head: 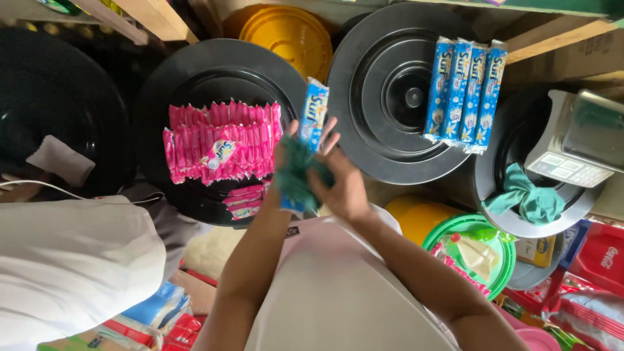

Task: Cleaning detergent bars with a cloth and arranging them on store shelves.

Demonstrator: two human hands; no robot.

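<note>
Hands [325, 172] grip one blue sachet strip [314, 117] plus green cloth [296, 175], so wipe gently, supporting it along its length.

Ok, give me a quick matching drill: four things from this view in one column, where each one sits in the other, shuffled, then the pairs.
Things:
1. Stack of pink sachet strips
2. Row of four blue sachet strips
3. Single blue sachet strip
4. Grey weighing scale

Places:
A. On the black round lid at the right edge, above a green cloth
B. Held up in the hands with a green cloth
C. On the left black round lid
D. On the middle black round lid

Pairs: 1-C, 2-D, 3-B, 4-A
</note>
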